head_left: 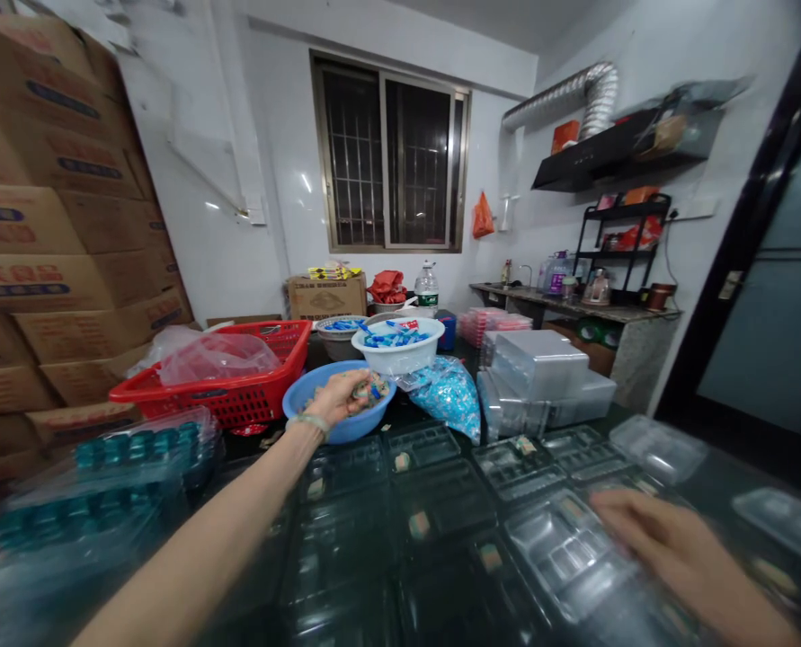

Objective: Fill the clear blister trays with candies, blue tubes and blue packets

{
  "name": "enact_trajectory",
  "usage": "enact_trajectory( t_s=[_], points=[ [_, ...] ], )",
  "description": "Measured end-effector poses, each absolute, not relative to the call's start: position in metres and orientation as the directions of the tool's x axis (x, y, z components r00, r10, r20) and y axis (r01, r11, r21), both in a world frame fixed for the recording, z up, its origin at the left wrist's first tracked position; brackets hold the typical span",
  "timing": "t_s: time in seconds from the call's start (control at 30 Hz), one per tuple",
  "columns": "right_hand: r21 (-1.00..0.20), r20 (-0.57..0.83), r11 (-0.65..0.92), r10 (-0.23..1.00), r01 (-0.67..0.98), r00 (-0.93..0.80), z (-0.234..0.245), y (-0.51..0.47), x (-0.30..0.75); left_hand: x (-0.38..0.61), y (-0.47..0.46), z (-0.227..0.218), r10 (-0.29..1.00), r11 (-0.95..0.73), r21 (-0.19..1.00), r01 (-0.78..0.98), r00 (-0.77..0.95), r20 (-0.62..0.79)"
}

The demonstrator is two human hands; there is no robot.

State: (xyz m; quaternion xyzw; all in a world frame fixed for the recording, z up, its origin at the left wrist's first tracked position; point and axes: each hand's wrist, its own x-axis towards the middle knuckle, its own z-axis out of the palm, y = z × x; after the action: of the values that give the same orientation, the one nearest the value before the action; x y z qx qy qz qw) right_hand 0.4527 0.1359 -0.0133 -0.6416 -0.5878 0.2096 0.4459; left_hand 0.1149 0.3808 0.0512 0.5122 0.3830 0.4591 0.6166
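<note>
My left hand (339,397) reaches far forward into a blue bowl (306,409) of small wrapped candies and its fingers are closed on a few of them. A pale bracelet sits on that wrist. My right hand (670,544) is low at the right, blurred, with fingers stretched out over a clear plastic compartment tray (562,548). Several such clear trays (420,512) cover the dark table, some with one small candy in a cell.
A white bowl (400,355) of blue-wrapped sweets stands behind the blue one, beside a bag of blue candies (450,395). A red basket (238,377) is at the left, stacked clear trays (541,377) at the right, cartons (49,234) along the left wall.
</note>
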Motion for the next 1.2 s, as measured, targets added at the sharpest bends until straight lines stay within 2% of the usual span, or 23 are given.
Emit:
enact_trajectory(
  t_s=[0.03, 0.17, 0.3, 0.5, 0.63, 0.73, 0.83, 0.97, 1.03, 1.2],
  points=[
    [-0.851, 0.223, 0.084, 0.951, 0.519, 0.212, -0.007, 0.139, 0.438, 0.126, 0.368, 0.049, 0.941, 0.089, 0.979, -0.183, 0.338, -0.022],
    [-0.922, 0.264, 0.204, 0.953, 0.328, 0.151, 0.012, 0.153, 0.378, 0.173, 0.299, 0.028, 0.784, 0.268, 0.954, -0.136, 0.606, -0.134],
    [-0.948, 0.287, 0.264, 0.950, 0.180, 0.121, 0.018, 0.161, 0.353, 0.212, 0.243, 0.007, 0.617, 0.369, 0.929, -0.031, 0.755, -0.220],
    [-0.992, 0.127, 0.124, 0.976, 0.032, 0.178, 0.006, 0.148, 0.377, 0.250, 0.213, -0.008, 0.506, 0.389, 0.921, 0.025, 0.830, -0.236],
    [-0.987, 0.148, 0.159, 0.964, -0.032, 0.222, -0.004, 0.136, 0.396, 0.268, 0.207, -0.016, 0.476, 0.449, 0.893, 0.033, 0.837, -0.271],
    [-0.989, 0.136, 0.148, 0.951, -0.021, 0.279, -0.008, 0.129, 0.409, 0.280, 0.205, -0.021, 0.393, 0.581, 0.810, 0.075, 0.846, -0.361],
    [-0.990, 0.130, 0.139, 0.947, -0.012, 0.293, -0.011, 0.125, 0.424, 0.290, 0.204, -0.022, 0.319, 0.656, 0.749, 0.093, 0.865, -0.387],
    [-0.989, 0.143, 0.150, 0.951, -0.007, 0.273, -0.016, 0.123, 0.439, 0.299, 0.201, -0.022, 0.285, 0.665, 0.742, 0.089, 0.888, -0.362],
    [-0.990, 0.141, 0.144, 0.950, 0.008, 0.279, -0.018, 0.121, 0.442, 0.301, 0.198, -0.021, 0.318, 0.635, 0.770, 0.067, 0.885, -0.340],
    [-0.989, 0.149, 0.144, 0.938, 0.041, 0.313, -0.020, 0.114, 0.442, 0.302, 0.188, -0.019, 0.407, 0.389, 0.921, 0.027, 0.892, -0.198]
  ],
)
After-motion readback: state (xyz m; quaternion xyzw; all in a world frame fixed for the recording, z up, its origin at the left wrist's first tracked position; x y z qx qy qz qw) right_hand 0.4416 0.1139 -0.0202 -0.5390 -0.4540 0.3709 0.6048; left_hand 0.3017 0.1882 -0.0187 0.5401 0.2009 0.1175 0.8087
